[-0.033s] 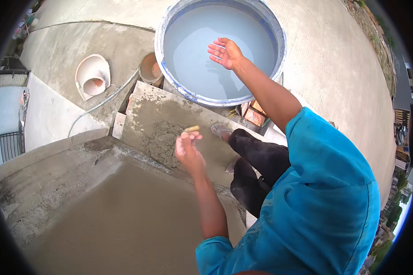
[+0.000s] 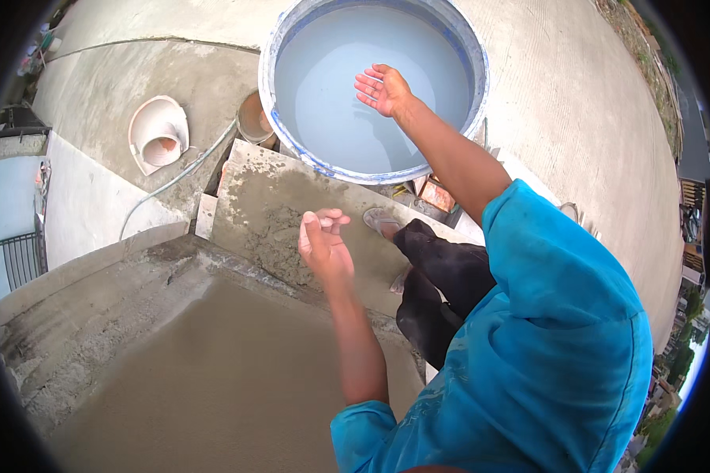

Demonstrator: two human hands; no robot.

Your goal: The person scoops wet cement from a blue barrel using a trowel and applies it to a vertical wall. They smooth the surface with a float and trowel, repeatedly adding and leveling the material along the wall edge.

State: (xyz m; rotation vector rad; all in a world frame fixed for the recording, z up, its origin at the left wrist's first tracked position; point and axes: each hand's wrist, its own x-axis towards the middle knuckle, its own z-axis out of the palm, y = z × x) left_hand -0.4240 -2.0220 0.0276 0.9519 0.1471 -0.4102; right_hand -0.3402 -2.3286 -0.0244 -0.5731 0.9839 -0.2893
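My right hand (image 2: 379,91) is open, palm turned up and fingers apart, over the large blue-rimmed round tub (image 2: 454,31) of grey-blue water. My left hand (image 2: 323,240) is lower, over a slab (image 2: 241,181) smeared with wet grey mortar (image 2: 288,256); its fingers are curled, and whether a small pale piece is between them I cannot make out clearly. My sandalled foot (image 2: 383,221) stands on the slab.
A white ceramic squat pan (image 2: 146,118) and a rust-brown bucket (image 2: 252,118) lie left of the tub, beside a hose (image 2: 173,177). Bricks (image 2: 435,197) are under the tub's edge. Wet grey screed (image 2: 213,378) fills the lower left, bordered by a low ledge (image 2: 95,260).
Both my arms appear slightly further left. The short yellowish piece that showed clearly in my left fingers earlier is no longer distinct.
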